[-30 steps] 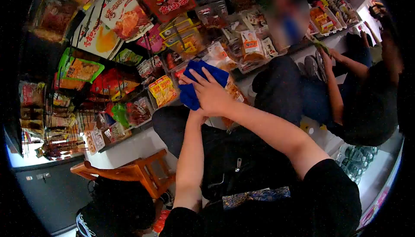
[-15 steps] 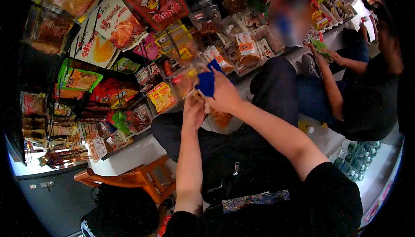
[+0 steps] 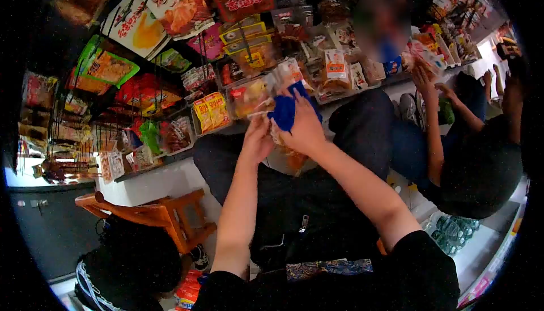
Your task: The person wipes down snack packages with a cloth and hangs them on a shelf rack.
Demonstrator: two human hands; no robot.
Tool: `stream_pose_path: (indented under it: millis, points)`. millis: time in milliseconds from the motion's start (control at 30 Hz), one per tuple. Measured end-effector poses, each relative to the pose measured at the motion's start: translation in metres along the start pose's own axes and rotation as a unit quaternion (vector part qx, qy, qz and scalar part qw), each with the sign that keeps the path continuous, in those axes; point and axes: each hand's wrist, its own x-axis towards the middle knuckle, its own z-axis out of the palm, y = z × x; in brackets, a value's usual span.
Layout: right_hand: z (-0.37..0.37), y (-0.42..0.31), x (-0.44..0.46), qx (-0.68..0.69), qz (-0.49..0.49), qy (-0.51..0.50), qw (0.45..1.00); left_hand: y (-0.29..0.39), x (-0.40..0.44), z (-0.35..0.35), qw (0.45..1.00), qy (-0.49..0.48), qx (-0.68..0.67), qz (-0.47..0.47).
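Observation:
A blue cloth is bunched under my right hand, whose fingers press around it. Just left of it, my left hand has its fingers bent around the edge of a clear package, partly hidden by the cloth and blurred. An orange-brown packet shows below my hands, over my lap. Beyond my hands stand a clear tray of packaged food and a yellow snack packet.
Racks of hanging packets fill the left. A co-worker sits at the right, hands on a clear package. A wooden chair and another person's dark head are lower left. Bottles stand lower right.
My right hand was spread over the cloth and now grips it. My left hand has come out from beneath it to the package's side. The co-worker's hands have moved to a package on the shelf.

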Motion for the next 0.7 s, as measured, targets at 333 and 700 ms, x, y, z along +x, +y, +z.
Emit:
stream_pose_path:
  millis: [333, 700]
  points:
    - [0.011, -0.024, -0.013, -0.132, -0.259, -0.226, 0.930, 0.017, 0.000, -0.005, 0.996, 0.061, -0.050, -0.051]
    - [0.019, -0.017, -0.009, -0.021, -0.237, -0.192, 0.952, 0.011, 0.003, -0.046, 0.998, 0.007, -0.065, -0.005]
